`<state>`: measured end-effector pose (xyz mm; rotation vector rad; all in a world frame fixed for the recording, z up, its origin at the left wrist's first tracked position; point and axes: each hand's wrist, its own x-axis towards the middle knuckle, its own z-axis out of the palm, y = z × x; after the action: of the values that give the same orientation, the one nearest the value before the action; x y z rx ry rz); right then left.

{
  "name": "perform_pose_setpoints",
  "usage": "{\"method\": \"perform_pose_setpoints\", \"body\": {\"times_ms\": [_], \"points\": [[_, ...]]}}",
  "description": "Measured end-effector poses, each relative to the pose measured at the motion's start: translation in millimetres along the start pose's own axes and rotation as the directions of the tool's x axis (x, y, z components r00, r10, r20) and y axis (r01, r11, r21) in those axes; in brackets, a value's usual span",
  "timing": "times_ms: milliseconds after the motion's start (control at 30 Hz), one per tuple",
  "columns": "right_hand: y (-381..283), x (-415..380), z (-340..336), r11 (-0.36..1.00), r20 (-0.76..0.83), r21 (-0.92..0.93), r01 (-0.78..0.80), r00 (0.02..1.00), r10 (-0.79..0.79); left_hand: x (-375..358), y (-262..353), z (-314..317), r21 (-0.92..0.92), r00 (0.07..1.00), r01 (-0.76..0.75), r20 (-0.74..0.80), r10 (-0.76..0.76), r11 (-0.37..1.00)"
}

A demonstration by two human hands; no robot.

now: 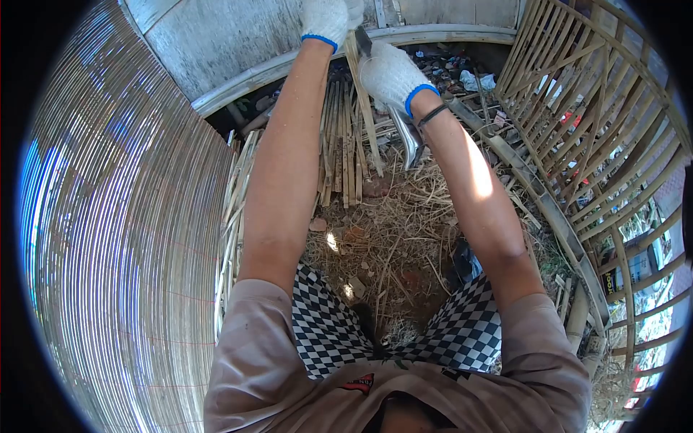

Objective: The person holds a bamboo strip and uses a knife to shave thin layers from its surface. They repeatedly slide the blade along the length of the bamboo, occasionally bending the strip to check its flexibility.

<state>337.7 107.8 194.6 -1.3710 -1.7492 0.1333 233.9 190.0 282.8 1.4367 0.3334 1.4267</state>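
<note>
At the top edge of the head view, my left hand (325, 20), in a white knit glove with a blue cuff, is closed around the upper end of a pale bamboo strip (367, 119). The strip slants down toward the ground. Beside it, my right hand (393, 78), gloved the same way, is wrapped around a tool. A dark flat end (363, 43) of this tool shows above the fist, right at the strip. Below the fist hangs a shiny curved metal part (408, 137); the glove hides the middle. Behind the strip lies a bundle of bamboo strips (339, 144).
A slatted bamboo blind (130, 238) stands on the left, and a bamboo lattice fence (599, 108) curves along the right. A weathered panel wall (224, 43) closes the far side. Dry straw and shavings (397, 231) cover the ground between my checkered trouser legs (325, 325).
</note>
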Motion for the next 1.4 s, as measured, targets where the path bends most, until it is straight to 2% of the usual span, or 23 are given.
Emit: {"method": "perform_pose_setpoints", "body": {"times_ms": [67,167,233,300,433,467,533,567,600,633,733,867,967,1000,1100,1133,1200,1267,1300,1333,1367,1400], "points": [[-4.8,-6.5,-8.8,0.999,0.035,-0.023,-0.032,0.999,0.033,5.1,-2.8,-0.3,-0.008,1.0,0.003,0.001,-0.003,1.0],[-13.9,-24.3,-6.4,0.988,-0.082,-0.145,0.052,0.995,-0.064,16.6,-2.4,-6.0,-0.027,1.0,-0.004,0.011,0.004,1.0],[-6.2,-18.3,7.7,0.997,-0.105,-0.082,-0.005,0.994,-0.004,18.7,-3.0,-8.1,-0.06,0.999,0.006,0.036,-0.004,0.998],[-7.0,-22.8,14.1,0.998,-0.097,-0.042,-0.051,0.994,0.047,18.4,-1.8,-4.3,-0.031,1.0,-0.012,-0.008,0.011,0.999],[13.8,-21.6,36.2,0.982,0.039,0.015,-0.188,0.982,0.187,15.1,-5.2,-9.4,-0.057,0.999,0.008,-0.039,-0.01,0.998],[13.7,-23.5,35.0,0.982,0.061,0.072,-0.176,0.983,0.172,16.2,-3.9,-14.4,-0.063,0.999,0.012,-0.043,-0.015,0.998],[9.5,-25.6,34.2,0.992,-0.01,0.082,-0.094,0.995,0.095,25.7,2.0,-26.8,-0.067,0.999,0.01,-0.041,-0.013,0.998],[7.2,-27.2,36.0,0.995,-0.045,0.086,-0.054,0.997,0.058,30.1,3.6,-34.6,-0.078,1.0,0.013,0.01,-0.012,0.997],[5.9,-28.5,44.5,0.992,-0.149,0.122,0.006,0.989,0.012,33.1,3.5,-42.5,-0.089,0.998,0.02,0.062,-0.015,0.996],[1.4,-33.5,49.4,0.991,-0.166,0.137,-0.009,0.986,0.032,34.8,1.5,-48.0,-0.101,0.993,0.032,0.113,-0.02,0.994],[3.1,-50.4,78.3,0.984,-0.229,0.164,-0.061,0.968,0.099,10.4,17.0,-7.6,-0.022,0.966,0.047,-0.253,-0.051,0.999],[31.1,-70.1,117.5,0.964,-0.098,0.22,-0.151,0.98,0.176,29.1,14.1,-57.3,-0.067,0.997,-0.069,0.014,0.07,0.995],[19.7,-70.6,96.4,0.955,-0.034,0.254,-0.153,0.985,0.167,13.6,26.1,-56.0,-0.013,0.997,-0.052,-0.057,0.051,0.999],[9.6,-73.6,87.6,0.955,-0.045,0.27,-0.125,0.989,0.142,8.4,28.0,-48.1,0.024,0.987,-0.085,-0.138,0.088,0.996],[-11.0,-77.2,87.4,0.951,-0.103,0.3,-0.071,0.989,0.107,4.5,32.6,-46.3,0.013,0.991,-0.061,-0.115,0.062,0.998],[-8.3,-76.6,97.6,0.956,-0.12,0.283,-0.075,0.986,0.113,3.3,32.7,-51.5,-0.009,0.997,-0.073,-0.027,0.073,0.997],[14.2,-77.2,126.5,0.954,-0.068,0.231,-0.191,0.975,0.212,0.5,37.3,-71.0,-0.056,0.985,-0.079,0.147,0.086,0.995],[51.4,-76.7,162.6,0.936,0.037,0.104,-0.337,0.942,0.335,8.5,49.5,-107.1,-0.062,0.908,-0.023,0.417,0.047,0.998],[78.0,-85.7,177.7,0.928,0.109,0.142,-0.344,0.937,0.33,10.1,49.9,-114.9,-0.067,0.841,0.008,0.54,0.029,0.998],[94.7,-99.8,190.5,0.914,0.141,0.148,-0.379,0.922,0.36,-23.4,43.5,-53.9,0.26,0.985,-0.141,-0.056,0.161,0.955],[107.8,-104.5,205.3,0.902,0.16,0.147,-0.406,0.91,0.384,-20.0,43.3,-57.2,0.227,0.99,-0.138,0.017,0.138,0.964],[125.4,-103.4,244.7,0.952,0.104,0.02,-0.304,0.948,0.301,-12.6,45.5,-68.5,0.188,0.988,-0.14,0.093,0.124,0.972]]}}
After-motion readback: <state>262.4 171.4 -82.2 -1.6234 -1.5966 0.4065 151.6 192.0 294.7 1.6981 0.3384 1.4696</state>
